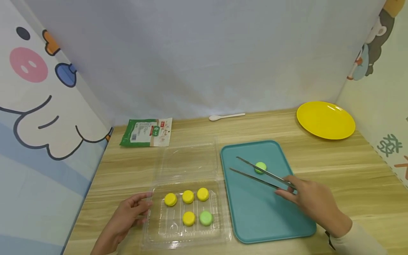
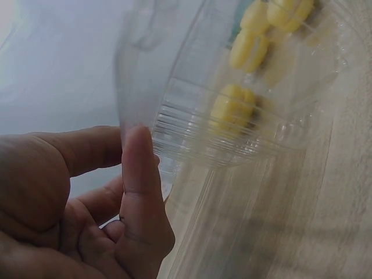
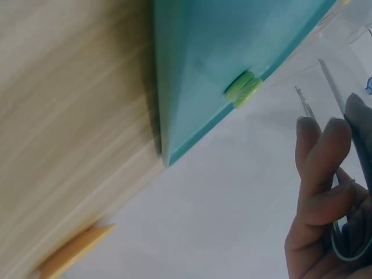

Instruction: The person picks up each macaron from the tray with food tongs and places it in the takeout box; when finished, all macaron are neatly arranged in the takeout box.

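My left hand (image 1: 127, 214) pinches the left rim of a clear plastic container (image 1: 186, 243), which lies with its lid (image 1: 189, 161) folded back behind it. Inside are several yellow macarons (image 1: 188, 197) and one green macaron (image 1: 206, 218) at the front right. In my right hand (image 1: 315, 202) are metal tongs (image 1: 271, 175), held above the teal tray (image 1: 267, 221) with their tips spread apart and pointing left. Another green macaron (image 1: 261, 165) sits on the tray's far half, and one tong arm overlaps it in the head view. The right wrist view shows nothing between the tong tips.
At the back left lies a green and white packet (image 1: 145, 133). A white spoon (image 1: 227, 116) rests along the back edge by the curtain. The yellow plate (image 1: 326, 120) stands at the back right. Printed walls close in both sides of the wooden table (image 1: 350, 184).
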Action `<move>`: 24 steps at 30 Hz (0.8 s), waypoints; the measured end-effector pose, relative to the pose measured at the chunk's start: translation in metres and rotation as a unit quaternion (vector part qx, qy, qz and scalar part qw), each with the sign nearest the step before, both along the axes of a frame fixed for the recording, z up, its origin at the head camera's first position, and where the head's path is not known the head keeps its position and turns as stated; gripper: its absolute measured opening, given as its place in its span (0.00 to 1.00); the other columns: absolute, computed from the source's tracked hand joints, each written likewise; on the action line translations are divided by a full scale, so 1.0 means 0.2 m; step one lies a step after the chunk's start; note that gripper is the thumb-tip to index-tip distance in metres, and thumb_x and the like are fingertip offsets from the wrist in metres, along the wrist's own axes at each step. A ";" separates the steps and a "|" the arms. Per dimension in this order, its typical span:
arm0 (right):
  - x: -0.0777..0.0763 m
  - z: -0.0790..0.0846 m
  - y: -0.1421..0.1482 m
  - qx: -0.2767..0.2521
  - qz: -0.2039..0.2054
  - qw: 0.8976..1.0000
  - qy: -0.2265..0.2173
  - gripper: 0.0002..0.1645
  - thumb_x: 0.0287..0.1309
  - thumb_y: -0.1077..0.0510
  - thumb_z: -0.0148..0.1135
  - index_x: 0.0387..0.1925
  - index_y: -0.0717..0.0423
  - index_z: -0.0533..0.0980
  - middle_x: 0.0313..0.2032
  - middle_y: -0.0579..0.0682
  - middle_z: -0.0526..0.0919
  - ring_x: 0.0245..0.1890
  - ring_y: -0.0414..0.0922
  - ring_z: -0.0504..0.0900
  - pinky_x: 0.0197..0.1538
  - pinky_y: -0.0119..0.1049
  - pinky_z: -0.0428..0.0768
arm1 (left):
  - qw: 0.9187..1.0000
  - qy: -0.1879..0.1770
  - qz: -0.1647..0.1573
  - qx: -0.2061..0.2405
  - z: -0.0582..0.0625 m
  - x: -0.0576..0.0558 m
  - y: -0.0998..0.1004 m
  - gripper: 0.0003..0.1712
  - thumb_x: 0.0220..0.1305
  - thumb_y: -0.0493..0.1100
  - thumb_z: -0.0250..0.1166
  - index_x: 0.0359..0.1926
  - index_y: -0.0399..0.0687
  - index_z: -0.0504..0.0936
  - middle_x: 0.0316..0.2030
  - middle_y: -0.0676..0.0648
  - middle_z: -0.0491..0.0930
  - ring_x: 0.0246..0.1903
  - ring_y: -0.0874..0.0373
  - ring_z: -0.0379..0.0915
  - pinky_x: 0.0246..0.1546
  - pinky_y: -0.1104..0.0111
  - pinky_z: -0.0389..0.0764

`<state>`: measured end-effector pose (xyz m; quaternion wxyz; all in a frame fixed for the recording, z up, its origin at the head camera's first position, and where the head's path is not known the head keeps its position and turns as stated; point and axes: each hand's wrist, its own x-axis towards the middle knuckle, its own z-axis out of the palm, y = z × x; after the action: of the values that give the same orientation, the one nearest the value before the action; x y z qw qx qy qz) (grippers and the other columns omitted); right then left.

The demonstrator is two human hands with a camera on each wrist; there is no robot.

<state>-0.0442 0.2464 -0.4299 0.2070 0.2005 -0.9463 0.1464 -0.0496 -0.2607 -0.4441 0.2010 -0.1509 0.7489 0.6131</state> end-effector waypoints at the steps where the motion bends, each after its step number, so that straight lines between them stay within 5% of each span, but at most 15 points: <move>1: 0.00 -0.01 0.01 -0.001 0.000 1.000 0.006 0.42 0.60 0.20 0.42 0.35 0.51 0.81 0.17 0.30 0.71 0.12 0.26 0.53 0.12 0.26 0.53 | 1.000 0.000 0.001 0.001 0.00 0.00 0.00 0.28 0.71 0.42 0.64 0.68 0.36 0.71 0.37 0.48 0.76 0.34 0.60 0.73 0.33 0.69 0.84; 9: 0.00 -0.04 0.05 0.004 0.000 1.000 0.031 0.45 0.61 0.20 0.36 0.35 0.53 0.80 0.16 0.32 0.71 0.12 0.26 0.51 0.12 0.25 0.51 | 1.000 -0.002 -0.002 -0.001 0.00 0.01 0.00 0.29 0.72 0.42 0.64 0.68 0.35 0.70 0.36 0.48 0.75 0.34 0.60 0.73 0.33 0.69 0.84; 18: 0.01 -0.04 0.10 0.006 -0.009 1.000 -0.008 0.38 0.60 0.23 0.50 0.37 0.54 0.79 0.15 0.32 0.66 0.12 0.27 0.51 0.12 0.26 0.52 | 1.000 -0.002 -0.005 -0.002 0.00 0.01 0.00 0.29 0.73 0.42 0.63 0.69 0.35 0.69 0.36 0.49 0.76 0.35 0.59 0.73 0.33 0.68 0.84; 24: 0.02 -0.04 0.13 0.017 -0.016 1.000 0.012 0.45 0.62 0.21 0.38 0.39 0.55 0.79 0.14 0.32 0.63 0.12 0.27 0.48 0.12 0.26 0.50 | 1.000 -0.006 -0.011 0.003 0.00 0.00 -0.01 0.29 0.73 0.43 0.63 0.69 0.36 0.69 0.37 0.49 0.75 0.35 0.60 0.73 0.33 0.69 0.84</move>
<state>-0.0401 0.2731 -0.4388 0.2173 0.1911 -0.9491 0.1243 -0.0495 -0.2626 -0.4436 0.2125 -0.1455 0.7477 0.6121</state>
